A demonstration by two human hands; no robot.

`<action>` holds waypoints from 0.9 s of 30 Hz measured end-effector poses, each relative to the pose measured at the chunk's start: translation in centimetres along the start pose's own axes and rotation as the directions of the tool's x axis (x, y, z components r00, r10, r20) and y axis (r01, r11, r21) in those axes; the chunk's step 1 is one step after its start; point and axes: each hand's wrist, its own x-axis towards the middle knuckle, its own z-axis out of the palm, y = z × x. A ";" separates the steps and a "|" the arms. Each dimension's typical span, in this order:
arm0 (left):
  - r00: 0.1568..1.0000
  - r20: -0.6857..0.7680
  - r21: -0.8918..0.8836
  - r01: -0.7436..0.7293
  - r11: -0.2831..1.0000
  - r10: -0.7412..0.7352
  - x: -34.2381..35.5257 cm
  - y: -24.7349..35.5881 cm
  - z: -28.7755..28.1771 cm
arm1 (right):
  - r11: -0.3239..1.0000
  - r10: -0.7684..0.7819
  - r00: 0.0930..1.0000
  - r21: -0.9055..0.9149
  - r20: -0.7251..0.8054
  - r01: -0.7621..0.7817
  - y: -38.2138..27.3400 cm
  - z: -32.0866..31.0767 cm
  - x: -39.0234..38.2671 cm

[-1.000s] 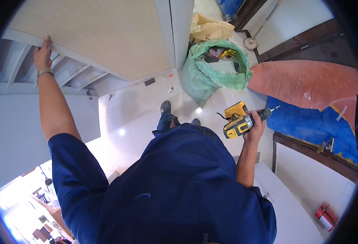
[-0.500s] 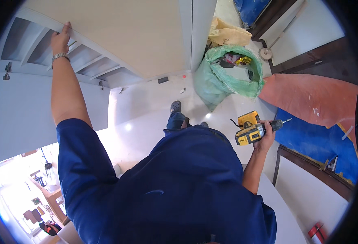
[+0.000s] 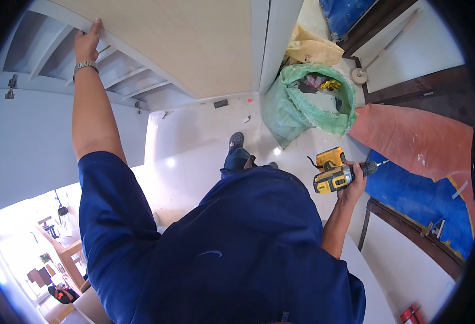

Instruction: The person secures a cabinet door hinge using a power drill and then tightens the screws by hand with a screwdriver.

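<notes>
My right hand [image 3: 354, 186] is wrapped round a yellow and black cordless drill [image 3: 332, 179], whose bit points to the right. A yellow battery pack sits at the drill's far end. With my left arm stretched far up and to the left, my left hand [image 3: 88, 44] grips the white edge of a tall cabinet [image 3: 151, 70]. One finger lies over the edge, against the beige panel, and the other fingers are partly hidden. Below that hand the cabinet shows several shelves, and a white door [image 3: 59, 146] with metal hinges [image 3: 10, 89] stands open.
A green sack [image 3: 286, 108] full of scraps stands beyond my feet, a yellowish sack [image 3: 313, 46] behind it. An orange sheet [image 3: 415, 137] and a blue sheet [image 3: 405, 189] cover the right side. Small bits lie on the pale floor [image 3: 194, 129]. A person [image 3: 63, 294] shows at lower left.
The view has shifted slightly, so the cabinet and sacks sit a little further right. My left hand stays on the cabinet edge and the drill stays in my right hand.
</notes>
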 end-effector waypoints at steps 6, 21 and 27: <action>1.000 0.011 -0.100 -0.023 0.995 0.024 -2.5 1.4 0.6 | 1.000 -0.022 0.999 -0.007 -0.031 0.021 0.1 0.1 -0.1; 0.999 0.023 -0.099 -0.043 0.994 0.045 -3.2 2.8 0.1 | 0.998 -0.044 0.999 -0.035 0.004 0.044 0.3 -0.7 0.3; 0.996 0.031 -0.083 -0.077 0.994 0.080 -3.4 3.1 -0.9 | 1.000 -0.010 1.000 -0.008 0.023 0.010 -0.4 0.5 -0.2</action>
